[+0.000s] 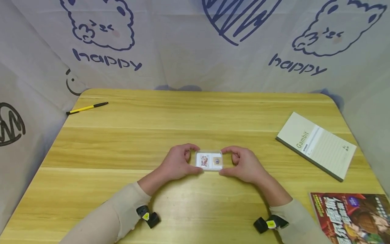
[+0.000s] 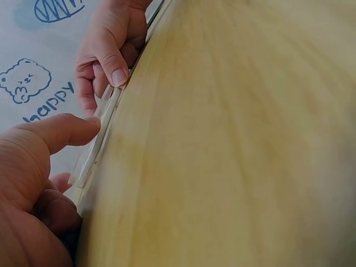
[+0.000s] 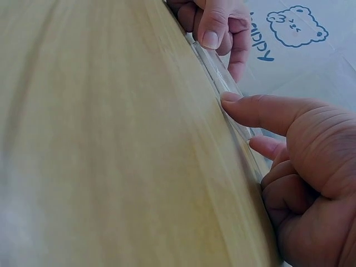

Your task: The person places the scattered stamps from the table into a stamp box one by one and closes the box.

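A small clear plastic case [image 1: 209,165] with a white inside is at the middle of the table. It shows a red-and-white picture on its left half and a tan square with a dark round mark on its right. My left hand [image 1: 176,162] pinches its left end between thumb and forefinger. At the right end, my right hand [image 1: 244,164] pinches it the same way, other fingers curled in. Both wrist views show the case edge-on, a thin clear-and-white slab [image 2: 99,143] close to the tabletop; whether it touches the wood I cannot tell.
On the wooden table [image 1: 128,145] a yellow-and-black pen [image 1: 86,108] lies at the far left. A Gambit notebook [image 1: 320,145] lies at the right, with a colourful magazine [image 1: 353,217] in the near right corner. A white cloth [image 1: 182,64] with drawings hangs behind the table.
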### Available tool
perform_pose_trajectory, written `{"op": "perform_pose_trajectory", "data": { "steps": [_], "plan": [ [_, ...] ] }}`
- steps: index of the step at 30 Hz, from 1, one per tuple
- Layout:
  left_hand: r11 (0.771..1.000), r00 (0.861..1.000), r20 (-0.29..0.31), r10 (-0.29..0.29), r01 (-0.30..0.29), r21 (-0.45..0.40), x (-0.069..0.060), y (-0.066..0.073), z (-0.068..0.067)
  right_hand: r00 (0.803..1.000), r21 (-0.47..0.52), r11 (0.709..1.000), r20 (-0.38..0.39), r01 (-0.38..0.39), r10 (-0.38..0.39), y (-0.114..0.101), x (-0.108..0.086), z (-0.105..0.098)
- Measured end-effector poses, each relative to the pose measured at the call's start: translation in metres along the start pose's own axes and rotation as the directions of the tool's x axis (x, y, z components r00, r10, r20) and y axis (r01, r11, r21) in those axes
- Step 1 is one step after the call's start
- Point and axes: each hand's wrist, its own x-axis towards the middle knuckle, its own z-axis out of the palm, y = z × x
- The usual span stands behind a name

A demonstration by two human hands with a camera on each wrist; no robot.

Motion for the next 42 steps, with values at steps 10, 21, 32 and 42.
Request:
{"op": "perform_pose_trajectory", "data": {
  "steps": [10,21,32,42],
  "plan": [
    [1.0,1.0,0.011,-0.017,0.016,0.022,-0.0001,0.0021,0.0008,1.0,-0.004,1.0,-0.014,0.017,-0.017,0.0017,-0.0007,0.0004],
    [0.999,1.0,0.022,-0.014,0.013,0.044,0.0001,0.0025,-0.0014,1.0,-0.002,1.0,-0.027,0.014,-0.014,0.0023,-0.0001,0.0005],
    [0.999,1.0,0.018,-0.007,0.006,0.049,0.0006,0.0015,-0.0016,0.999,0.009,1.0,-0.034,0.008,-0.008,-0.0001,0.0008,0.0025],
    [0.995,0.999,0.031,0.022,-0.025,0.093,0.0022,-0.0006,-0.0033,0.998,0.007,1.0,-0.06,0.011,-0.011,0.0017,0.0018,0.0044]
  ]
}}
